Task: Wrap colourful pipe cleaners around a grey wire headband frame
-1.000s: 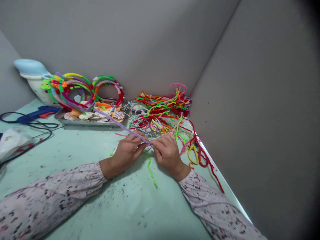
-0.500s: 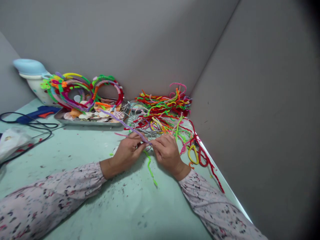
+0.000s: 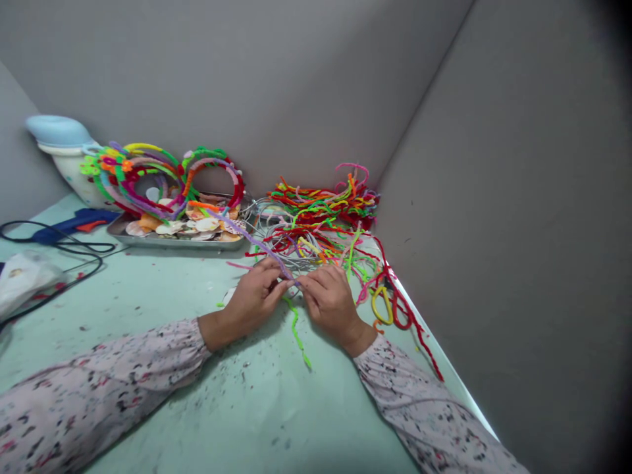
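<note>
A purple pipe cleaner (image 3: 261, 243) slants from over the tray down to the fingers of both hands. My left hand (image 3: 254, 293) pinches it near its lower end. Fingertip to fingertip with it, my right hand (image 3: 330, 299) grips the same end, which is partly hidden between the fingers. A bit of grey wire shows just under the fingertips. Below the hands a bright green pipe cleaner (image 3: 296, 332) lies on the table, its upper part behind the left fingers. A pink pipe cleaner (image 3: 238, 265) pokes out behind my left hand.
Pipe cleaners (image 3: 320, 207) and grey wires lie heaped behind the hands. Scissors (image 3: 382, 306) with yellow and red handles rest at right. A metal tray (image 3: 182, 243) holds shells and wrapped headbands (image 3: 212, 158). At left are a blue glue gun (image 3: 74, 224), its cable and a lidded bin (image 3: 74, 168).
The free end of the purple pipe cleaner has swung slightly right and its lower part bends more steeply at the fingers. Both hands stay almost in place.
</note>
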The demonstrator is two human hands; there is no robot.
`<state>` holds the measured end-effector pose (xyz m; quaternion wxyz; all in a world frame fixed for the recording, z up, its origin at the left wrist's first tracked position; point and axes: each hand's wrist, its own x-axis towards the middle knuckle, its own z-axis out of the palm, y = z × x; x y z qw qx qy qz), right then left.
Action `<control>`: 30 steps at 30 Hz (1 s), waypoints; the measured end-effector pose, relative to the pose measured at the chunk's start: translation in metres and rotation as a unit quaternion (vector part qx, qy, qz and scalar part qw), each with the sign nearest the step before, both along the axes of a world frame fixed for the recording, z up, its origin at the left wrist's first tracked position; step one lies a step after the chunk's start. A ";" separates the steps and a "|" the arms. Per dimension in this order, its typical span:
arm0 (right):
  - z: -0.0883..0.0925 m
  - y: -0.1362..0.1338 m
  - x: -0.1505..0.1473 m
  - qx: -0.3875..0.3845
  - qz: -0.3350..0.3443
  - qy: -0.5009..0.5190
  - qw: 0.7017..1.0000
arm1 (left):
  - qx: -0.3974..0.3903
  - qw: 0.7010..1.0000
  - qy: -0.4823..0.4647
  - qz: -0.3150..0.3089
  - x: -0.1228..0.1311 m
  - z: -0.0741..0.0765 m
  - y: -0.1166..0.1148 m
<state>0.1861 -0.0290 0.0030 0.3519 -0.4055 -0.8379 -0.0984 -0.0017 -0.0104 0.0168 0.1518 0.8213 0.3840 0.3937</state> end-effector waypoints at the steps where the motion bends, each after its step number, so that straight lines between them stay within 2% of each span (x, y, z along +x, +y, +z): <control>1: 0.000 0.000 0.000 0.000 0.001 -0.001 1.000 | -0.004 1.000 -0.001 -0.002 0.000 0.000 0.000; 30: -0.002 0.000 0.000 -0.013 0.013 -0.035 0.999 | -0.114 0.993 -0.009 -0.014 0.001 0.005 0.002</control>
